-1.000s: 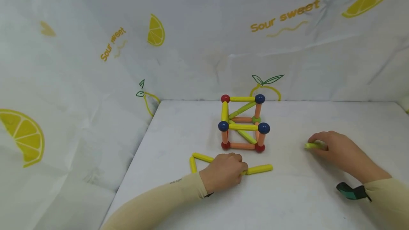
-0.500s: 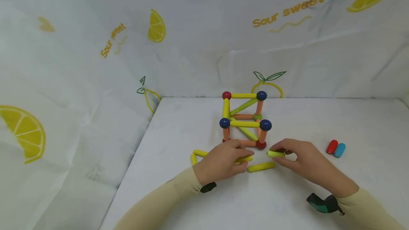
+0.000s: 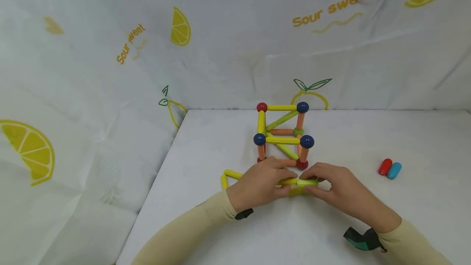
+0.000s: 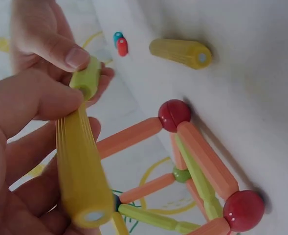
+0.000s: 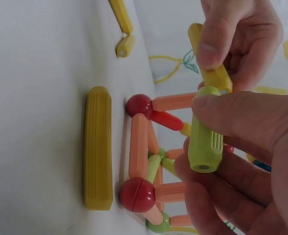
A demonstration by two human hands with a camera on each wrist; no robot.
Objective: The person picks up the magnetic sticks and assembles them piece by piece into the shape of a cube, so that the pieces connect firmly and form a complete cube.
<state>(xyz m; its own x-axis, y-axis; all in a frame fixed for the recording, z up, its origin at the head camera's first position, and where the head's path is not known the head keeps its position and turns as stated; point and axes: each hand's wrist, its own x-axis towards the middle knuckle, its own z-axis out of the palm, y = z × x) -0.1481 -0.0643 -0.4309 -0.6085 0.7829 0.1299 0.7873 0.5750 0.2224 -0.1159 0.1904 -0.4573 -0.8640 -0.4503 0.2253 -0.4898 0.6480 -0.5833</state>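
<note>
In the head view my left hand (image 3: 257, 183) and right hand (image 3: 338, 183) meet in front of a cube frame built of magnetic sticks and balls. Thumb and fingers of the left hand pinch a yellow magnetic stick (image 4: 82, 166). A shorter light-green magnetic stick (image 5: 205, 147) is pinched by the right hand. The two sticks are lined up, their near ends right at each other. Under the hands, a loose yellow stick (image 5: 98, 147) lies on the table. The frame has blue balls (image 3: 307, 141), red balls (image 4: 174, 115) and orange lower sticks (image 5: 139, 147).
Two more yellow sticks (image 3: 233, 174) lie at an angle left of the frame, partly behind the left forearm. A red short piece (image 3: 385, 167) and a blue short piece (image 3: 394, 170) lie side by side to the right. A lemon-printed white sheet (image 3: 228, 52) hangs behind the table.
My right hand has come left with the light-green stick, uncovering the red and blue pieces. The left hand has lifted its yellow stick, and the two sticks' ends have come together.
</note>
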